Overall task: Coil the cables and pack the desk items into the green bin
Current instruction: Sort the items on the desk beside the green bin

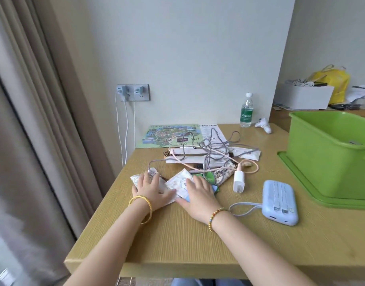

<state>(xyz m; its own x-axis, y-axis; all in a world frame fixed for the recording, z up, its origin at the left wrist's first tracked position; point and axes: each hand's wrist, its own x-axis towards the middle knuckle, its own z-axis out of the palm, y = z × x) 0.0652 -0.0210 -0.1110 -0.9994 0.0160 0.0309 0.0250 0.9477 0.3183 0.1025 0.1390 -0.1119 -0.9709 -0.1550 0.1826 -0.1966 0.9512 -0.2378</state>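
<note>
Two hands lie flat, fingers spread, on paper packets at the desk's [177, 234] near left: the left hand [149, 187] on a white packet [136, 178], the right hand [196, 193] on a printed packet [180, 179]. Behind them sprawl the tangled cables [210, 150]; rightward lie a white charger [239, 180], a blue power bank [279, 201] and, far right, the green bin [330, 153] on its lid [301, 182].

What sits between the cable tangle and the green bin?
Nothing blocks it: bare desk separates the cable tangle from the green bin. The white charger and blue power bank lie nearer, off that line.
</note>
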